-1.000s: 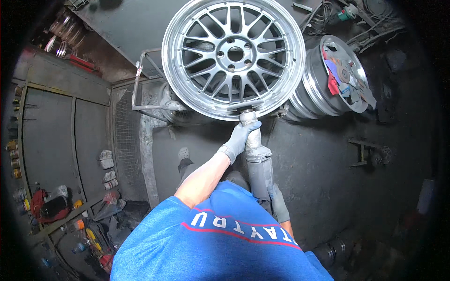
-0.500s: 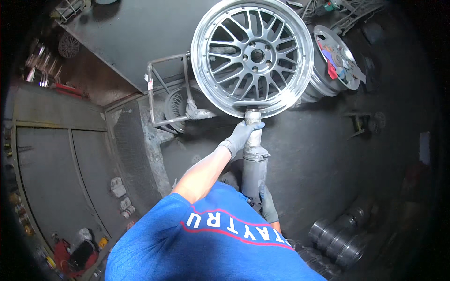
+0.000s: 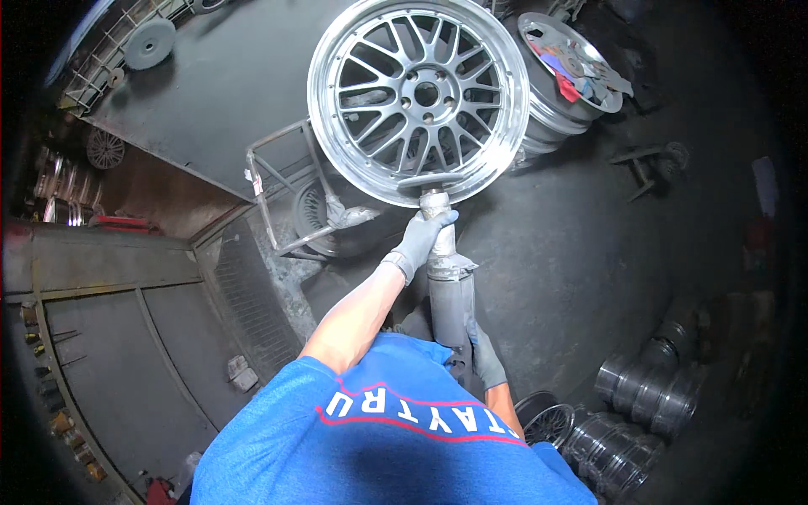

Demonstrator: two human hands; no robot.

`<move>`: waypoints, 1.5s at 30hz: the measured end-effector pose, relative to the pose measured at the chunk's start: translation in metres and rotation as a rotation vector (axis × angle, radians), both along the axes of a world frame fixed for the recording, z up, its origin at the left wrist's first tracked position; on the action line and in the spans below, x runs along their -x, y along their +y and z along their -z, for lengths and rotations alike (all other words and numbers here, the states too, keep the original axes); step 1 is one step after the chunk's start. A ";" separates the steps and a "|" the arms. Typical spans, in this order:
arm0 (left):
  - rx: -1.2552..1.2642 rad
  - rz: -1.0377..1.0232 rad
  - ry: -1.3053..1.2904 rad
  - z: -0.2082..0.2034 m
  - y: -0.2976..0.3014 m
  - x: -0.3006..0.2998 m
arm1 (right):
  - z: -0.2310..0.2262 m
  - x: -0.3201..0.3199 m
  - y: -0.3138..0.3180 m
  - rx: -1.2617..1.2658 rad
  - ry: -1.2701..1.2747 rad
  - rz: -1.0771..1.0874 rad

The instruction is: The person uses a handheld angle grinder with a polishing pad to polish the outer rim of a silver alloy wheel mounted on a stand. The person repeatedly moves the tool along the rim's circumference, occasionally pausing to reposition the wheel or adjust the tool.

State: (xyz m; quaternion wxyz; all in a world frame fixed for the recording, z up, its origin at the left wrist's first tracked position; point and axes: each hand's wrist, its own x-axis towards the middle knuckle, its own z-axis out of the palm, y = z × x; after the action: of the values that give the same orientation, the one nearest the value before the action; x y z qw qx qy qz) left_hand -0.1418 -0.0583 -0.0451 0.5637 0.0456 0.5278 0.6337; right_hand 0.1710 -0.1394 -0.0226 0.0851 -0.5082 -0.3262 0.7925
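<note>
A silver multi-spoke wheel rim (image 3: 412, 82) with a bright polished lip stands in front of me. Both my hands hold a grey angle grinder (image 3: 450, 307). Its thin disc (image 3: 432, 179), seen nearly edge-on, lies against or just in front of the lower lip; contact is hard to judge. My gloved left hand (image 3: 418, 239) is wrapped round the grinder's pale, taped front part. Lower down, my gloved right hand (image 3: 487, 358) is closed on the rear of the body, its fingers partly hidden behind it.
A metal tube frame (image 3: 263, 202) stands left of the rim, with another wheel (image 3: 310, 210) behind it. At the right, a stacked rim (image 3: 526, 29) holds coloured abrasive pieces (image 3: 581, 71). Several dark wheels (image 3: 644, 391) lie at the lower right.
The whole view has shifted, so the rim and grinder appear slightly further left. Both hands keep their grip, and the disc remains at the lower lip.
</note>
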 end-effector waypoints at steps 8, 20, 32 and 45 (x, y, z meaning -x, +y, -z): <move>-0.016 -0.083 -0.029 0.027 0.062 -0.049 | -0.023 -0.045 0.105 -0.014 -0.065 -0.093; -0.060 -0.341 -0.221 0.009 0.214 -0.112 | -0.052 -0.108 0.405 -0.283 -0.204 -0.529; -0.172 -0.467 -0.308 -0.014 0.264 -0.117 | -0.108 -0.080 0.492 -0.308 -0.343 -0.665; -0.087 -0.332 -0.079 0.000 0.105 -0.084 | -0.018 -0.094 0.214 0.006 -0.153 -0.266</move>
State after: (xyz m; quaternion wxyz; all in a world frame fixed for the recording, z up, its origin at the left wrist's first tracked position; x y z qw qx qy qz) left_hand -0.0575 0.0466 -0.0452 0.4688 -0.0427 0.4776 0.7418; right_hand 0.2653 0.0743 -0.0049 -0.0471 -0.5195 -0.3939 0.7568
